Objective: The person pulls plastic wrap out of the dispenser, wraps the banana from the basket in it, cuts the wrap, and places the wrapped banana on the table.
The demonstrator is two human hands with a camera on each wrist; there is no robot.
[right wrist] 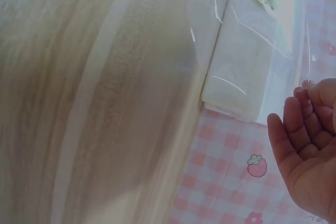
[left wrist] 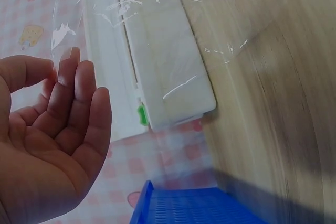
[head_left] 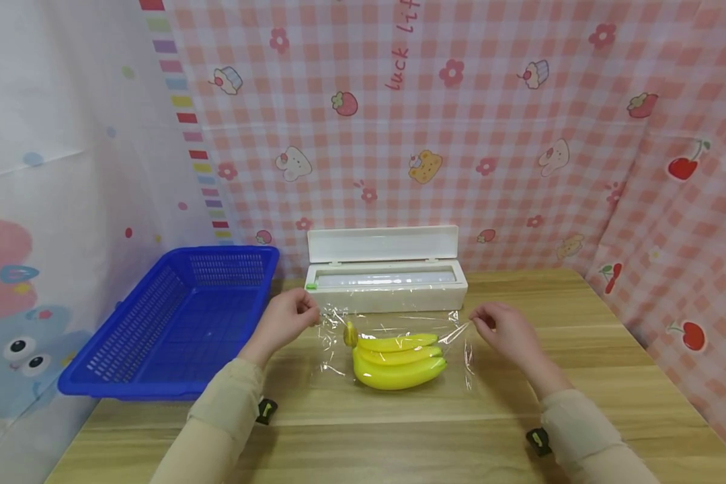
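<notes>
A bunch of yellow bananas (head_left: 399, 371) lies on the table with its stem end to the left. Clear plastic wrap (head_left: 460, 333) spreads across the bananas, glinting and creased at its sides. My left hand (head_left: 284, 318) pinches the wrap's far left corner between thumb and forefinger; in the left wrist view the other fingers of that hand (left wrist: 58, 129) are bent loosely. At the far right corner, my right hand (head_left: 508, 331) pinches the wrap, which is drawn into a taut point. Behind the bananas stands a white wrap dispenser (head_left: 393, 300), lid raised, with a roll inside.
A blue plastic basket (head_left: 257, 296) stands left of the left hand, close to the forearm. Checked pink cloth (head_left: 363, 195) hangs behind the dispenser and along the right side. The wooden table (head_left: 399, 444) extends in front of the bananas.
</notes>
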